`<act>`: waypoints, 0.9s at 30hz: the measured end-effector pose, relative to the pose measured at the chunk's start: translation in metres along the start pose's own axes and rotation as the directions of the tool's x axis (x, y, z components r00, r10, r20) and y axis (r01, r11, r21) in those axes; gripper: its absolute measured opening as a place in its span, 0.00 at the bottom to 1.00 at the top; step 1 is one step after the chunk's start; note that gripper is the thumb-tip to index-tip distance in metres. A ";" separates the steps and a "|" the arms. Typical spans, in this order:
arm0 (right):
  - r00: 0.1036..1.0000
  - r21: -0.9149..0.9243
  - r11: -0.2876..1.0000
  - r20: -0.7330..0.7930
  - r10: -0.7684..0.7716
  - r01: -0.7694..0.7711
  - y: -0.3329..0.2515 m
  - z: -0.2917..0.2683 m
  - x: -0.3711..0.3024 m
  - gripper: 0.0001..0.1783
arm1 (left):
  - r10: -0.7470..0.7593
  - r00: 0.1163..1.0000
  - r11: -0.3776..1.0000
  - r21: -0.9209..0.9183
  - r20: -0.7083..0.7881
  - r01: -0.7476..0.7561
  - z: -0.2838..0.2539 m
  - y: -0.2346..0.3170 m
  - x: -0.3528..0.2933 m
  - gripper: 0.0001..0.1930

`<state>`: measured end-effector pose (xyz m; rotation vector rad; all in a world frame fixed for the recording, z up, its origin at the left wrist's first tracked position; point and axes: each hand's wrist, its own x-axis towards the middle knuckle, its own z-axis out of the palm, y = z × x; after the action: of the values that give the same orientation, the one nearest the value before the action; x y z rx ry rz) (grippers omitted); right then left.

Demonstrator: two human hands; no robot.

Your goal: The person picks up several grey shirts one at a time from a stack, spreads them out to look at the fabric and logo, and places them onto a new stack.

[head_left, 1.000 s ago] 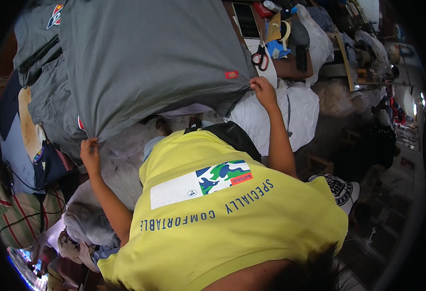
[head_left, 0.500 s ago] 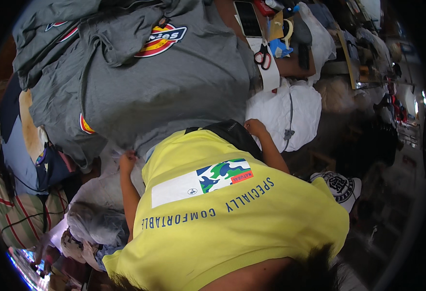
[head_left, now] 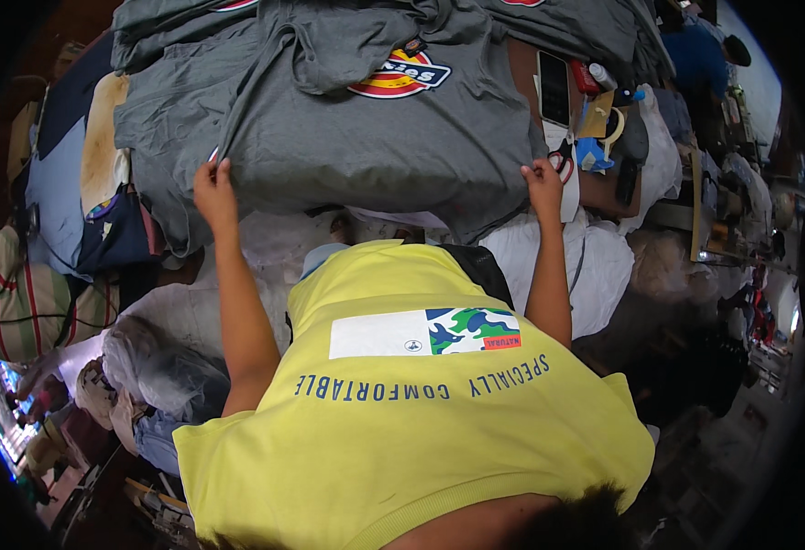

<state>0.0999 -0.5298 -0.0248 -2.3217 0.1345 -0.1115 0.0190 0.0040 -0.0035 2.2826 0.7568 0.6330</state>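
Grey shirt (head_left: 375, 137) pinched by both hands; phone (head_left: 553, 87) alongside.

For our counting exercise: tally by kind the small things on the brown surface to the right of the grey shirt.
Phone: 1
Scissors: 1
Red tube: 1
Total: 3
Other clutter there is too jumbled to count.

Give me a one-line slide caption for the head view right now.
Left hand and right hand pinch the near edge of a grey T-shirt spread on a cluttered table.
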 end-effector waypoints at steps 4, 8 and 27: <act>0.919 0.085 0.943 0.269 0.288 -0.320 0.013 -0.048 -0.027 0.11 | -0.002 0.993 1.000 0.013 0.115 0.000 -0.038 -0.014 -0.022 0.15; 0.660 -0.264 0.836 0.519 0.544 -0.481 0.030 -0.062 -0.044 0.13 | -0.151 0.865 0.949 0.314 0.478 -0.008 -0.056 -0.030 -0.038 0.13; 0.952 0.232 0.972 0.301 -0.053 -0.020 -0.003 -0.043 0.000 0.18 | 0.112 0.861 0.994 -0.061 0.495 -0.094 -0.019 0.011 -0.018 0.16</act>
<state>0.0950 -0.5592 0.0065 -2.0754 -0.0529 0.2146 -0.0016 -0.0061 0.0130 2.3174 0.3683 0.0777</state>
